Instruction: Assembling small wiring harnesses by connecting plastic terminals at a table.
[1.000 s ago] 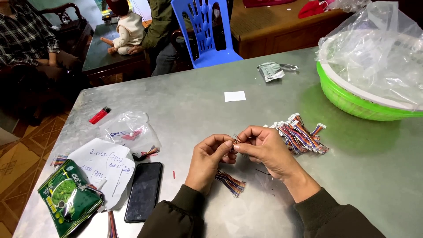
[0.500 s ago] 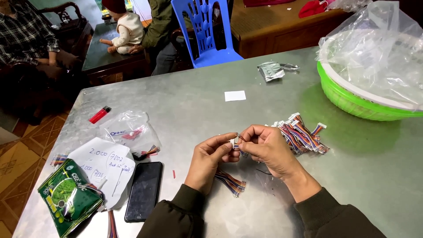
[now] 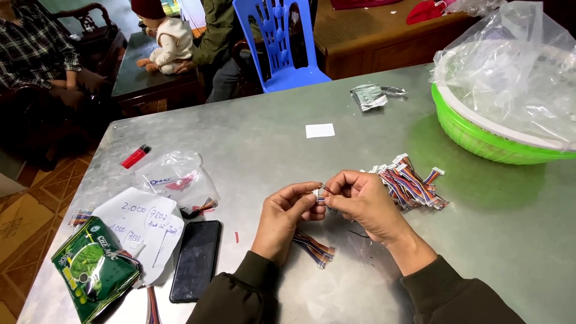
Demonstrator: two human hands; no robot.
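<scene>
Grey metal surface [image 3: 270,150] carries the work. Above it, the left hand [image 3: 287,211] and right hand [image 3: 363,201] meet fingertip to fingertip, both pinched shut on a small white connector with thin coloured wires [image 3: 320,192]. A heap of multicoloured ribbon wires [image 3: 411,182] lies just beside the right hand, and another striped bundle [image 3: 315,247] lies under the wrists.

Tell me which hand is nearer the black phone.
Left. The left hand is just right of the black phone lying on the metal table; the right hand is farther right, beyond the left.
</scene>
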